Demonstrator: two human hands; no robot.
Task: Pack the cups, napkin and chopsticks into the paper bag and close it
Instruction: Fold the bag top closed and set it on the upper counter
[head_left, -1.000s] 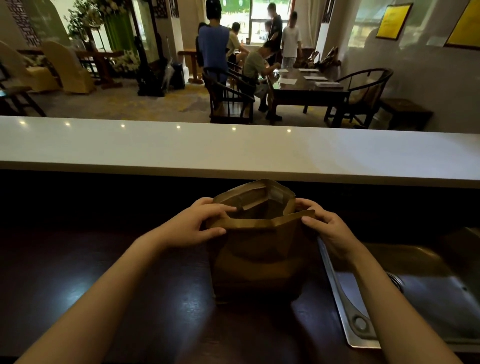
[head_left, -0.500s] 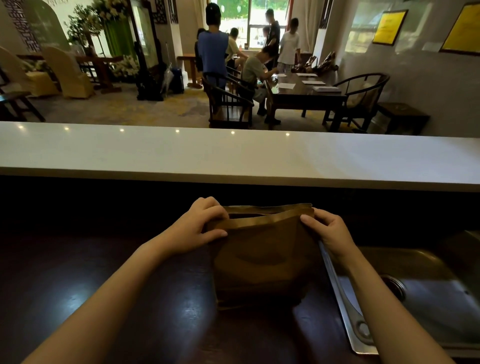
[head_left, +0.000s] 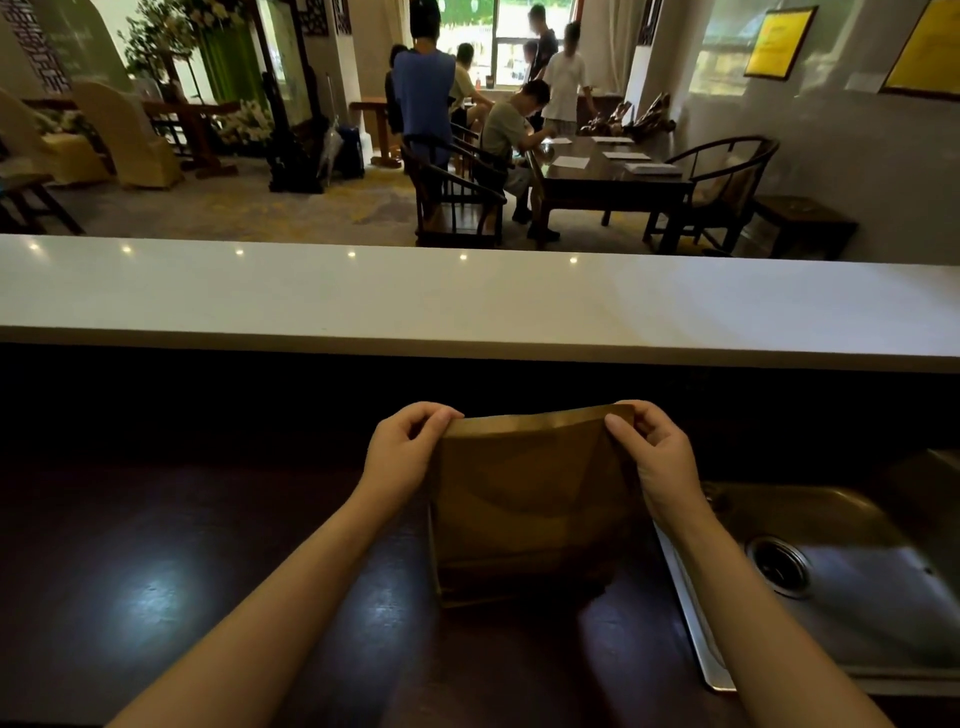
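A brown paper bag (head_left: 530, 499) stands upright on the dark countertop (head_left: 208, 571) in front of me. Its top edges are pressed flat together, so the mouth is shut. My left hand (head_left: 402, 452) pinches the bag's top left corner. My right hand (head_left: 654, 457) pinches the top right corner. No cups, napkin or chopsticks are visible; the bag's inside is hidden.
A steel sink (head_left: 841, 582) with a drain lies right of the bag, close to my right forearm. A raised white counter ledge (head_left: 467, 301) runs across behind the bag. Beyond it are people, chairs and a dark table (head_left: 613, 176).
The bag's mouth, open a second ago, has been flattened shut. Both hands moved up to pinch the top corners.
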